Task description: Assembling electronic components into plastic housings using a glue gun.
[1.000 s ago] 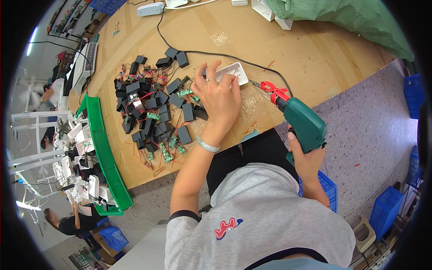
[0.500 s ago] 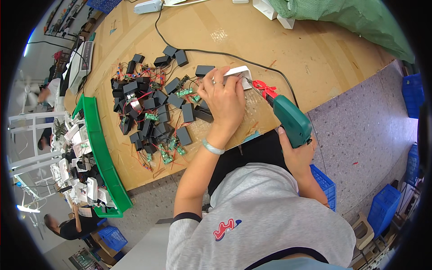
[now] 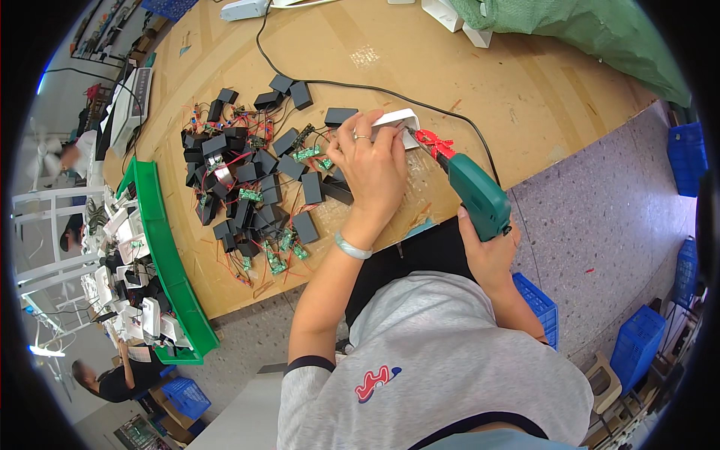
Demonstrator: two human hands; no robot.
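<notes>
Fingers of our left hand (image 3: 371,161) curl down over a white plastic casing (image 3: 396,120), pinning it to the wooden workbench (image 3: 525,97). Our right hand (image 3: 489,251) wraps shut around the grip of a green electric screwdriver (image 3: 474,191), its red nose meeting the casing's edge. Black plastic housings (image 3: 251,180) and small green circuit boards lie heaped just left. A green bin (image 3: 161,247) borders the bench.

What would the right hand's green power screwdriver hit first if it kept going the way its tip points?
The right hand aims the green power screwdriver up-left; its tip looks already at the white casing under the left hand, so that comes first. Actual contact is unclear.
</notes>
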